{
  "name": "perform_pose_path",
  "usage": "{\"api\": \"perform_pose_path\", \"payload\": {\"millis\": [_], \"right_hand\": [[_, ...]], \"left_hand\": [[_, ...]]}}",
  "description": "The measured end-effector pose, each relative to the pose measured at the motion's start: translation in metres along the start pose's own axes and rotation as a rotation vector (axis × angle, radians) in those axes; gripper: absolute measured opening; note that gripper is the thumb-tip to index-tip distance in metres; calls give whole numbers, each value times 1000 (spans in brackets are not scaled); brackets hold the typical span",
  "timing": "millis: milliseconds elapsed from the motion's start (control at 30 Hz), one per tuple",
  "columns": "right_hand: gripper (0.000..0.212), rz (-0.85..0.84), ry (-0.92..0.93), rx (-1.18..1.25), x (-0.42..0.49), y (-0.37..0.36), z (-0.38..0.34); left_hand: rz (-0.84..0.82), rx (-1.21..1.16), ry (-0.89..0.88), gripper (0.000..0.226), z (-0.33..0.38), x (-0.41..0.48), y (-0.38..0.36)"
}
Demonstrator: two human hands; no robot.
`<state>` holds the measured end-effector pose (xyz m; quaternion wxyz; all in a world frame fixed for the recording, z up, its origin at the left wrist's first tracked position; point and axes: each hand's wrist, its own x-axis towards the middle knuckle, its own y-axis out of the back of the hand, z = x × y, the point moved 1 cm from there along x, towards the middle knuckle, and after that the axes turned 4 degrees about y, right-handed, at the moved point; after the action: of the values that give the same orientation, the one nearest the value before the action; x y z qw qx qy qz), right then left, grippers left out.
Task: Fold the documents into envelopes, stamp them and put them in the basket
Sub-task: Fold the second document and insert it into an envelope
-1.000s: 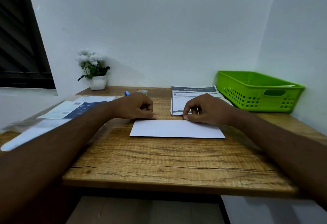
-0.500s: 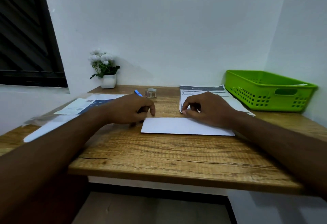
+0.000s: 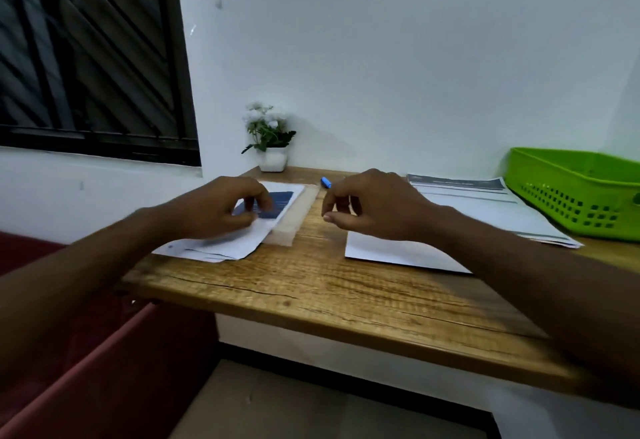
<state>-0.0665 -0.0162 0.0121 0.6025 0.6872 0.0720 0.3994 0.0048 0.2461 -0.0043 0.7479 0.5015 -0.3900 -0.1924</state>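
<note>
Wooden desk (image 3: 311,293), front edge nearest the onlooker. Contents listed outward from it.

1. White envelope (image 3: 391,253) — flat on the desk, just under and on the near side of the right fingers, with the wrist crossing one end. Its long axis runs left to right, roughly along the desk's front edge.
2. Right hand (image 3: 374,206) — hovers over the envelope's far edge. The fingers are loosely curled and thumb and forefinger are close, with nothing visible between them.
3. Left hand (image 3: 221,208) — fingers curled down onto a blue-panelled slip (image 3: 277,204) that tops a loose pile of white sheets (image 3: 221,248). Blur hides whether they pinch the slip or only press it.
4. Clear plastic sleeve (image 3: 294,216) — between the two sets of fingers, just right of the left fingertips, its long axis running near to far.
5. Blue pen (image 3: 325,182) — just beyond the right fingertips, mostly hidden.
6. Printed documents (image 3: 485,206) — to the right of the right hand. The green basket (image 3: 571,192) sits further right, well apart from both hands.
7. Potted plant (image 3: 272,147) — beyond the left fingers, against the white wall.

Note: stamping looks like the step in hand. If the slip is the stamp supply, it lies left of the envelope, so anything taken from it must travel rightward. The right hand is the nearer one to the envelope.
</note>
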Motion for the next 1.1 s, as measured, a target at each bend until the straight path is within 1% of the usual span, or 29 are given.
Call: {"api": "perform_pose_path", "payload": {"millis": [167,267,367,500,600,800,933,1033,1100], "right_hand": [[8,-48,128,75,41,-16,-31],[20,-155,209,164,58,-26,-49],[29,-224,226,355,69,-31,-61],[32,-257,240,419,78,-36,-67],[29,-275,222,419,80,-41,-68],[21,-232,154,309,74,-47,-71],[16,-158,115,190,73,-51,-78],[20,-63,2,272,74,-55,-80],[24,-41,-52,391,74,-57,-80]], "left_hand": [[20,19,88,20,-21,-30,22],[33,-11,152,19,-30,-48,25],[71,-78,234,18,-38,-64,22],[152,-121,276,17,-37,-71,14],[152,-157,308,15,-35,-71,14],[149,-291,384,10,-36,-71,13],[154,-312,359,8,-36,-72,14],[191,-327,360,10,-36,-71,14],[225,-344,356,21,-35,-71,16]]}}
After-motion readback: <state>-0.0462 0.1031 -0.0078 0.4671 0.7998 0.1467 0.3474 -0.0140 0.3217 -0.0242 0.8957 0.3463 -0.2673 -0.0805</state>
